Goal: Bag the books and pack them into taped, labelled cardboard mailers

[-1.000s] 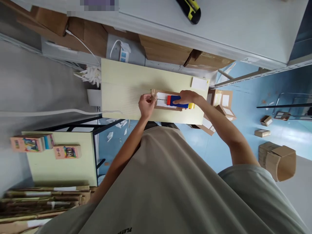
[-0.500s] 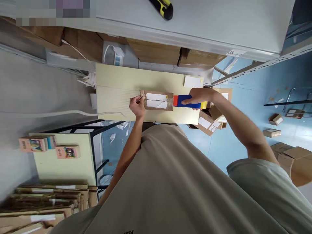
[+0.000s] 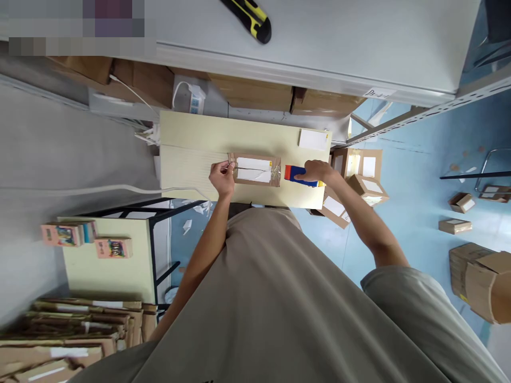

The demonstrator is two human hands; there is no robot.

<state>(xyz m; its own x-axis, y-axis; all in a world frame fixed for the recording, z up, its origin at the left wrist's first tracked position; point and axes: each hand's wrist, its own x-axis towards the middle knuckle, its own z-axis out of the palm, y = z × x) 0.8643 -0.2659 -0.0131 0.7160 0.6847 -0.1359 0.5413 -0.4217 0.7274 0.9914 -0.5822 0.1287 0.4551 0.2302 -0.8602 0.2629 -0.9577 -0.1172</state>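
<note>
Head view: the cardboard box lies on the counter, its white label illegible. At the box's left end, the left hand touches it — whether clamped, I cannot tell. Just right of the box, the right hand clamps a blue dispenser. Beyond the box, a handwritten shelf tag begins "D".

The table is pale yellow. The box is brown, its label white with a yellow spot. Toward the right edge, the tool runs red, blue, then yellow. The far right corner's card is white, marked yellow. The knife is black and yellow.
</note>
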